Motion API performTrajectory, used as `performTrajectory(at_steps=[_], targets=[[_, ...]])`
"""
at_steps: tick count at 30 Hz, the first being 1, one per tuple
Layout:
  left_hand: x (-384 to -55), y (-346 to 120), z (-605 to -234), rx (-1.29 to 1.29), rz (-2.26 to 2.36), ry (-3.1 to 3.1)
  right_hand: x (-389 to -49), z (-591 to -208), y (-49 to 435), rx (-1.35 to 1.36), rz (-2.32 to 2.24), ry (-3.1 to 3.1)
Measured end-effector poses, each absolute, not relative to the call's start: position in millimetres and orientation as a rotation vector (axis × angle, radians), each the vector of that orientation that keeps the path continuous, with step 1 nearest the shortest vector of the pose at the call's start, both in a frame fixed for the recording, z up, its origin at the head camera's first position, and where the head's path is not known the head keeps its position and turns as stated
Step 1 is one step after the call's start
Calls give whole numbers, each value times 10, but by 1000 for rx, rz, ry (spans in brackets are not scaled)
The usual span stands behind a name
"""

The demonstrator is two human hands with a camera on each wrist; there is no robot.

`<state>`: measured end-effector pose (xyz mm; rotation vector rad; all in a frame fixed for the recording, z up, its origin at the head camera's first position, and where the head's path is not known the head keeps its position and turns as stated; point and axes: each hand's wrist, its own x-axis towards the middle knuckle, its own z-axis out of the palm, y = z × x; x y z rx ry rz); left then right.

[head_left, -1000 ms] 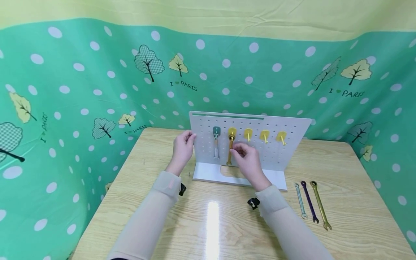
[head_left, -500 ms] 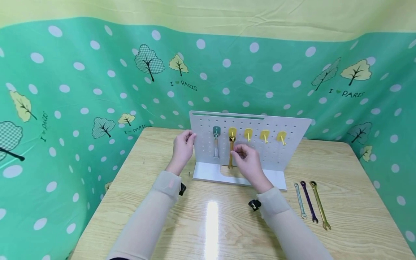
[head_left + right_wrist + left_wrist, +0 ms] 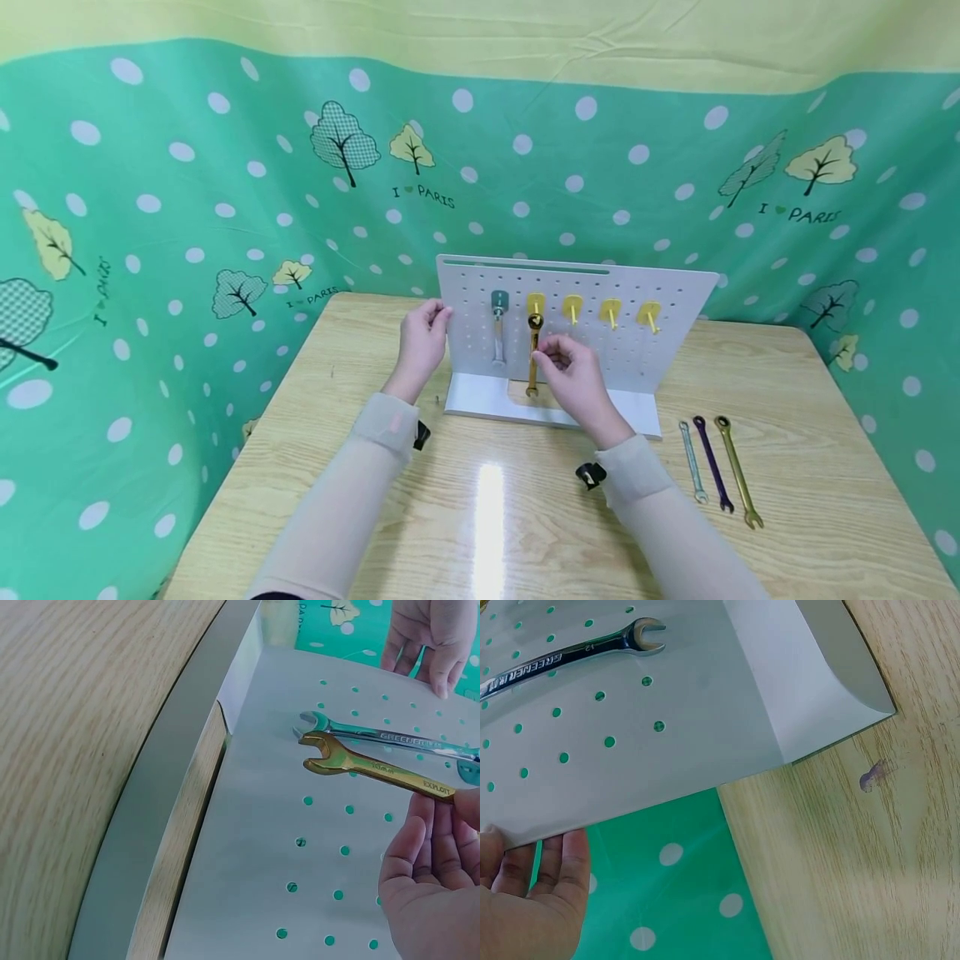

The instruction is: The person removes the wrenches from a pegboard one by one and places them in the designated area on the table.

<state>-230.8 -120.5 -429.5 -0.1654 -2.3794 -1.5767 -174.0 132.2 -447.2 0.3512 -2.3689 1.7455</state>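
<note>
While our right hand [image 3: 573,375] pinches the gold wrench [image 3: 382,771] and our left hand [image 3: 422,343] grips the pegboard [image 3: 465,367] at left, we may drop the gold wrench if fingers slacken.

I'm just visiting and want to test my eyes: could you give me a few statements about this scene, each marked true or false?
1. The right hand holds a gold combination wrench. True.
2. The left hand holds a wrench too. False: the left hand holds the edge of the pegboard.
3. A silver combination wrench hangs from the teal hook. True.
4. The purple combination wrench hangs on the pegboard. False: it lies on the table.
5. Every hook is teal. False: there are also four yellow hooks.
</note>
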Motion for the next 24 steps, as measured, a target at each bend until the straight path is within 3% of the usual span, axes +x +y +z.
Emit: performTrajectory(at_steps=[17,24], targets=[[-2306,-1192,-4271,-159,-1572,-2389,-1658,-4406,1335,337,1882,-2367],[-2305,-1194,-4281,-139,-1571,-2396,-1489,-4112,1292,372,1919,-2373]])
